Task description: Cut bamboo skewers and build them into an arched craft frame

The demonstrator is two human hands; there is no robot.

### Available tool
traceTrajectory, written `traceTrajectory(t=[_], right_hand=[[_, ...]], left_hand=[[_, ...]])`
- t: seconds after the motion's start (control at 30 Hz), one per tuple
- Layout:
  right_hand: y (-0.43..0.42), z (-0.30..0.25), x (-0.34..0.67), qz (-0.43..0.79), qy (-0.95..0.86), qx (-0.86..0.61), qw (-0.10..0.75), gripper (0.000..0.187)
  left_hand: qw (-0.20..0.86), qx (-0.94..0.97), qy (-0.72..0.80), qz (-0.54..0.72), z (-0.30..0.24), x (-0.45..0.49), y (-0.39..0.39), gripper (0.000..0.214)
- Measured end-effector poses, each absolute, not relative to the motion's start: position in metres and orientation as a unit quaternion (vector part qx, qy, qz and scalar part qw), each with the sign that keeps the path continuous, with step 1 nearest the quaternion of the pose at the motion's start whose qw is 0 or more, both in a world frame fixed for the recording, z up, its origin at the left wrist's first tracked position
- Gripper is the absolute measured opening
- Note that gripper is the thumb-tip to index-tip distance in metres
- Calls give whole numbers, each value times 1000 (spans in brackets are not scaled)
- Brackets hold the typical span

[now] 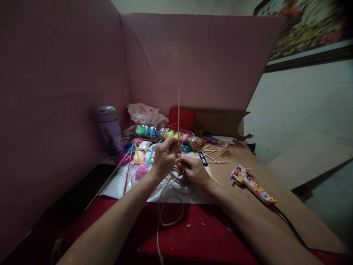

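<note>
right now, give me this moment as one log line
left hand: gripping upright stick | right hand: at its lower part | twine: looped on red cloth | glue gun: on cardboard

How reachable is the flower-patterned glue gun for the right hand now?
Probably yes: the glue gun lies on the cardboard, with nothing tall between it and the right hand. That hand is busy at the upright wooden stick, so it would likely need to leave that first.
</note>
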State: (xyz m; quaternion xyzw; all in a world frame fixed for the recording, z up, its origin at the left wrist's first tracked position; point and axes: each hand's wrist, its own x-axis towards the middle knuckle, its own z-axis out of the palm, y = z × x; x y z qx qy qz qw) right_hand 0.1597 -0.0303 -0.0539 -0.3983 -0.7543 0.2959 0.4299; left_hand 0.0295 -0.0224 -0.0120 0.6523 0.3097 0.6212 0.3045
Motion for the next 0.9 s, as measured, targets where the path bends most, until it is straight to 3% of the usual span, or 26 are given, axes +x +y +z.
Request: traceTrajectory(t=[0.3, 0.53, 0.9], right_hand=[[-26, -54, 162, 282, -782, -369, 416, 12], [-27, -54, 163, 338, -748, -377, 430, 10], [-27, -56, 160, 287, -771, -377, 425, 14]], left_hand=[[251, 684, 315, 609, -18, 28, -14, 16], [306, 682, 281, 602, -15, 32, -21, 16], [406, 640, 271, 594, -10, 32, -18, 16]])
